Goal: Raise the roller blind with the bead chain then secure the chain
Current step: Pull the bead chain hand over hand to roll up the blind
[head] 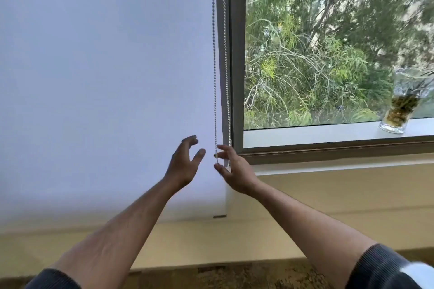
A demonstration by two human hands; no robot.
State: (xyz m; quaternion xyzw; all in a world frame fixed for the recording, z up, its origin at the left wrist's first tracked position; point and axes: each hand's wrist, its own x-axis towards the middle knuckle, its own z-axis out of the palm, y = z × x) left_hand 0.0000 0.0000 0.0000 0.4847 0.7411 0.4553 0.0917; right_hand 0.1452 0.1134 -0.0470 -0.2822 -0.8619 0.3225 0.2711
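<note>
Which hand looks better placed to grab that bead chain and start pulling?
The right hand: its open fingers already bracket the bead chain near its bottom. The left hand hovers open, apart from it.

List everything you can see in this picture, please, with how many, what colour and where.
roller blind: one, white, fully down over the left window
bead chain: one loop of two strands, silvery, hanging along the blind's right edge
window frame: one, grey, centre
trees: many, green, outside the right pane
glass vase: one, clear with yellowish contents, on the white sill at right
left hand: one, open, left of the chain
right hand: one, fingers open around the chain's lower end
</note>
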